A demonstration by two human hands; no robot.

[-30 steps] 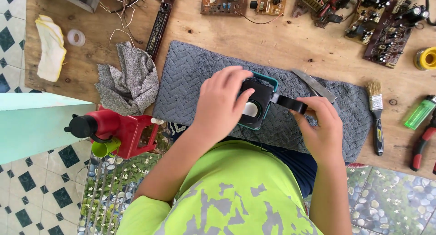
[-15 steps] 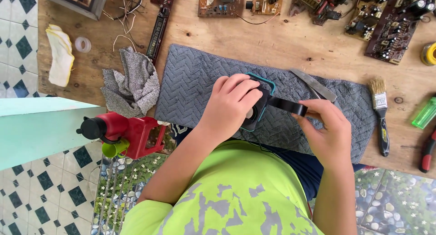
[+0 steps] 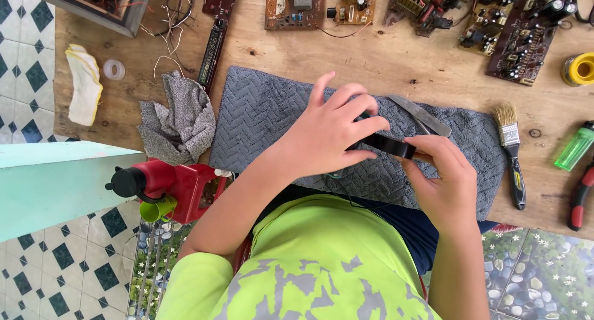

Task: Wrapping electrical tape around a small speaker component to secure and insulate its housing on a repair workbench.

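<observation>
Wooden bench (image 3: 371, 54): carries everything; the grey mat is the landmark below.
Grey mat (image 3: 266, 116): lies flat at the middle of the bench, under both hands.
Crumpled rag (image 3: 179, 119): just left of the mat, touching its edge.
Circuit boards (image 3: 520, 32): in a row beyond the mat's far edge.
Left hand (image 3: 325, 134): over the mat's middle; a second ago a teal-edged black device showed under its palm, now the hand covers it almost wholly, fingers curled tight around it.
Right hand (image 3: 442, 178): over the mat's right part, fingers pinched on the black strap.
Black strap (image 3: 390, 145): runs between the two hands above the mat; it has turned more level than a moment earlier.
Change: the device seems to have been tipped in the grip, so the work on it looks mid-way.
Paintbrush (image 3: 512, 153): at the mat's right edge.
Green lighter (image 3: 575, 148): right of the mat, past the paintbrush.
</observation>
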